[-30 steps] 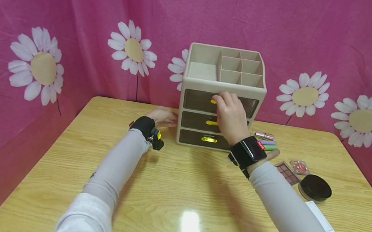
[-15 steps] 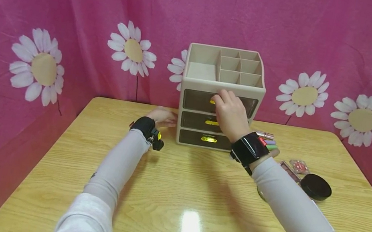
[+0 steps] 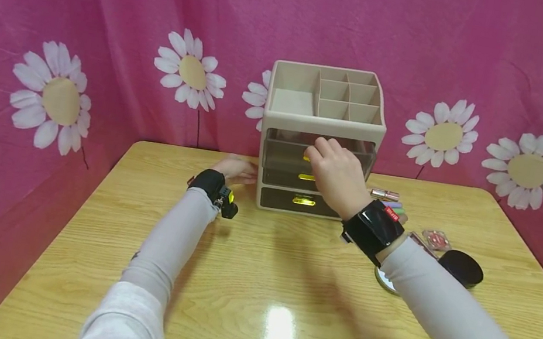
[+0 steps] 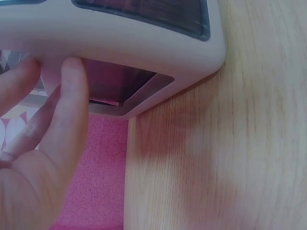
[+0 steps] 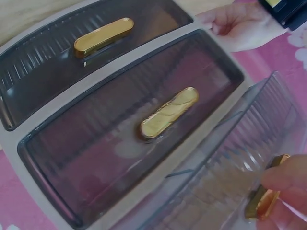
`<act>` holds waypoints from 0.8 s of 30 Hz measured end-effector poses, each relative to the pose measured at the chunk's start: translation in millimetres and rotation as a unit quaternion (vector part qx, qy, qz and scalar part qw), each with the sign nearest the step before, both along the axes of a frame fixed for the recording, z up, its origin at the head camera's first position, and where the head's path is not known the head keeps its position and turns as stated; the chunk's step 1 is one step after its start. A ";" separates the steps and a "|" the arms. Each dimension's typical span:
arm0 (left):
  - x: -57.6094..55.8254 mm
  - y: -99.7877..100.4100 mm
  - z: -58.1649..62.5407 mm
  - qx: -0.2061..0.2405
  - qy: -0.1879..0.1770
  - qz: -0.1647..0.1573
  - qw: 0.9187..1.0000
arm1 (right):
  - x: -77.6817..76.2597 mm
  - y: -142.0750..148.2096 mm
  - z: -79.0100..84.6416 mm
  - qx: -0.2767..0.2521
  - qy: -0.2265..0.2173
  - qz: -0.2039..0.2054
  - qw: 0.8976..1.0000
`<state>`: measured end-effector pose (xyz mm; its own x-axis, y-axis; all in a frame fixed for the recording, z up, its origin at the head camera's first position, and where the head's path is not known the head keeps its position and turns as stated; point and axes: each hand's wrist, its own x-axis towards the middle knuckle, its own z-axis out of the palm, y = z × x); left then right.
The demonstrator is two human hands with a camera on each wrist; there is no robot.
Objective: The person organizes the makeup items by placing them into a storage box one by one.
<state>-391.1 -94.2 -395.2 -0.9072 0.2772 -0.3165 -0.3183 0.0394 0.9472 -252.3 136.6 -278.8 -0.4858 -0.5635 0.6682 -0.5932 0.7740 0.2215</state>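
A beige cosmetics organizer (image 3: 324, 123) stands at the back of the table, with open compartments on top and three dark see-through drawers below. My right hand (image 3: 339, 174) pinches the gold handle (image 5: 254, 207) of the top drawer (image 5: 216, 175), which is pulled partway out. The middle drawer (image 5: 115, 143) and bottom drawer (image 5: 43, 57) are closed, each with a gold handle. At the organizer's left side, my left hand (image 3: 236, 170) rests with fingers extended. In the left wrist view, fingertips (image 4: 73, 72) touch the side wall by a rectangular opening.
Right of the organizer lie a rose-gold lipstick tube (image 3: 384, 195), purple and green sticks, a small clear compact (image 3: 436, 239) and a round black-lidded container (image 3: 461, 268). A round mirror (image 3: 384, 281) and a palette are partly hidden by the right arm. A pink flowered curtain (image 3: 254, 7) hangs behind.
My right hand has drawn the top drawer outward from closed, moving toward me and slightly down. My left hand has stayed at the organizer's side.
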 end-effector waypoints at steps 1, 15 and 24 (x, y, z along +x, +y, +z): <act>-12.8 -3.8 -12.0 0.018 0.003 -0.009 1.000 | 2.5 -0.1 0.4 0.003 -0.001 0.001 1.000; -46.2 -7.5 -40.5 0.036 -0.004 -0.012 0.999 | 36.4 1.7 4.4 0.031 -0.001 0.004 1.000; -34.9 -8.2 -30.7 0.054 0.000 -0.029 0.998 | 51.6 3.4 3.2 0.032 0.012 0.017 0.999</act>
<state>-426.0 -102.4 -425.9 -0.8885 0.3619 -0.2821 -0.3191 -0.0454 0.9466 -200.7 140.0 -275.5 -0.4494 -0.6212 0.6419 -0.6134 0.7370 0.2839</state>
